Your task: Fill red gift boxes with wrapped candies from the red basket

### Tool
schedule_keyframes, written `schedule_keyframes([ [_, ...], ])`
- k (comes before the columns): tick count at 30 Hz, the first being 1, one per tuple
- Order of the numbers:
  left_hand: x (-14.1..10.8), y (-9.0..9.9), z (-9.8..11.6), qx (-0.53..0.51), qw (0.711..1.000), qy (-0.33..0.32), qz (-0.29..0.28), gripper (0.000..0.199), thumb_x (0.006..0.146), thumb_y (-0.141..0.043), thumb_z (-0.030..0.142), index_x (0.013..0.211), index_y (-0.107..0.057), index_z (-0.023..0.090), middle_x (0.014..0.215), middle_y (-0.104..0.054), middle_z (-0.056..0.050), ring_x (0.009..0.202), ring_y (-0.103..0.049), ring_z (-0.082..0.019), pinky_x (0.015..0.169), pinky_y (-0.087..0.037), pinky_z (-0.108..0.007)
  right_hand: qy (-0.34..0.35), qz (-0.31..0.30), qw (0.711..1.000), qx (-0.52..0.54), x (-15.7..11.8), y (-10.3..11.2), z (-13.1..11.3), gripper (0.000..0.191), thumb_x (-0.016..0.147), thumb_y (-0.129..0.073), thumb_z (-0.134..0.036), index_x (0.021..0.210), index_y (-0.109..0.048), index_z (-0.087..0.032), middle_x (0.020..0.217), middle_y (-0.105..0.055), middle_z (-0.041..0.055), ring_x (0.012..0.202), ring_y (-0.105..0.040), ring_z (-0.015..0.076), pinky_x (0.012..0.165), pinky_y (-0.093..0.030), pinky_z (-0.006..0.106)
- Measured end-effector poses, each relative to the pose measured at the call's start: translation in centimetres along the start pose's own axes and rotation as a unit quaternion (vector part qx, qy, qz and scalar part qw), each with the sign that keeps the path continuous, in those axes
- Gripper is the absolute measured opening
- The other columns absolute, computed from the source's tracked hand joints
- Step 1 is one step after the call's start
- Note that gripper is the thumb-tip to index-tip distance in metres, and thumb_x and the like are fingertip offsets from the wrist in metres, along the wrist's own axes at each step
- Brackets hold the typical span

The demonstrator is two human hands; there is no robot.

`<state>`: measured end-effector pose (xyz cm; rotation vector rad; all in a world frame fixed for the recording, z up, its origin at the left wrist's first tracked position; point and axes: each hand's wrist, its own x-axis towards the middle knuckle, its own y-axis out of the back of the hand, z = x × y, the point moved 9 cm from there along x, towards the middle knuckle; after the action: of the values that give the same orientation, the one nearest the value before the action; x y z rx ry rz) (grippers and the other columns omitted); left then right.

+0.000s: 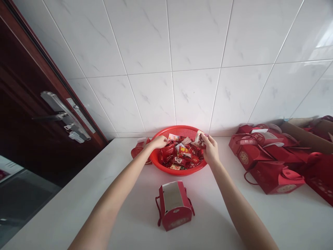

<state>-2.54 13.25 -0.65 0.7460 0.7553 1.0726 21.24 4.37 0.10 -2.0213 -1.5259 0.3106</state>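
A red plastic basket [179, 173] full of wrapped candies [179, 160] stands against the wall. My right hand [210, 148], at the basket's right rim, pinches a white and red candy packet [199, 139]. Over the left side of the basket is my left hand [159, 142], its fingers drawn together among the candies; what they grip, if anything, is hidden. Nearer to me, between my forearms, an open red gift box [177, 218] sits on the white table [140, 211]. Its pale inside shows, and red cord handles hang at its sides.
Several closed red gift boxes [262, 156] are piled on the right, beside a cardboard carton [307, 133]. Another red box [140, 148] lies partly behind the basket's left side. White tiles [197, 97] cover the wall. A dark wooden door [23, 80] with a metal handle is on the left.
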Motion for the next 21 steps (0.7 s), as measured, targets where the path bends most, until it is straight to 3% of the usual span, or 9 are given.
schedule_keyframes([
  [2, -0.3, -1.8, 1.0, -0.026, 0.997, -0.005, -0.069, 0.015, 0.08, -0.061, 0.019, 0.078, -0.075, 0.015, 0.07, -0.073, -0.004, 0.07, -0.068, -0.02, 0.065, -0.051, -0.027, -0.004, -0.002, 1.0, -0.003, 0.0, 0.0, 0.1, 0.035, 0.062, -0.086, -0.05, 0.072, -0.068, -0.022, 0.068, -0.068, -0.0007, 0.063, -0.06, 0.0169, 0.061, -0.049, 0.029],
  [5, -0.8, -3.3, 3.2, -0.111, 0.982, -0.048, -0.146, 0.029, 0.088, -0.05, 0.02, 0.103, -0.075, 0.016, 0.084, -0.076, -0.005, 0.074, -0.071, -0.018, 0.066, -0.053, -0.025, -0.009, -0.002, 1.0, -0.003, 0.0, -0.1, 0.1, 0.035, 0.062, -0.086, -0.049, 0.072, -0.068, -0.022, 0.067, -0.067, -0.0011, 0.063, -0.06, 0.0166, 0.063, -0.05, 0.029],
  [8, -0.2, -2.0, 3.5, -0.035, 0.994, -0.062, -0.08, 0.035, 0.086, -0.048, 0.013, 0.109, -0.073, 0.017, 0.092, -0.077, -0.006, 0.078, -0.071, -0.018, 0.069, -0.053, -0.024, -0.006, -0.002, 1.0, 0.0, 0.0, -0.1, 0.1, 0.034, 0.062, -0.087, -0.048, 0.07, -0.067, -0.021, 0.067, -0.067, -0.0014, 0.065, -0.06, 0.0162, 0.064, -0.05, 0.029],
  [11, 0.5, -0.6, 1.8, 0.082, 0.996, -0.026, -0.017, 0.03, 0.077, -0.054, 0.009, 0.096, -0.075, 0.018, 0.094, -0.077, -0.006, 0.085, -0.07, -0.021, 0.075, -0.051, -0.026, -0.01, 0.0, 1.0, 0.003, -0.1, -0.1, 0.2, 0.036, 0.06, -0.088, -0.049, 0.069, -0.067, -0.021, 0.067, -0.066, -0.0012, 0.064, -0.06, 0.016, 0.065, -0.051, 0.029],
  [17, 1.0, -1.5, -1.1, 0.12, 0.992, 0.007, -0.034, 0.009, 0.068, -0.064, 0.013, 0.065, -0.069, 0.02, 0.067, -0.069, -0.004, 0.077, -0.066, -0.022, 0.071, -0.046, -0.027, -0.007, -0.009, 1.0, -0.021, 0.0, 0.0, 0.3, 0.037, 0.063, -0.087, -0.052, 0.071, -0.067, -0.021, 0.069, -0.067, -0.0009, 0.064, -0.059, 0.0163, 0.062, -0.05, 0.029],
  [21, 1.5, -2.6, -1.3, 0.106, 0.993, 0.0, -0.047, 0.013, 0.066, -0.071, 0.022, 0.057, -0.062, 0.02, 0.054, -0.059, 0.0, 0.064, -0.06, -0.02, 0.063, -0.043, -0.027, 0.0, -0.016, 1.0, -0.025, 0.0, -0.1, 0.3, 0.037, 0.064, -0.086, -0.052, 0.071, -0.066, -0.022, 0.069, -0.066, -0.0014, 0.063, -0.057, 0.0155, 0.062, -0.05, 0.028],
])
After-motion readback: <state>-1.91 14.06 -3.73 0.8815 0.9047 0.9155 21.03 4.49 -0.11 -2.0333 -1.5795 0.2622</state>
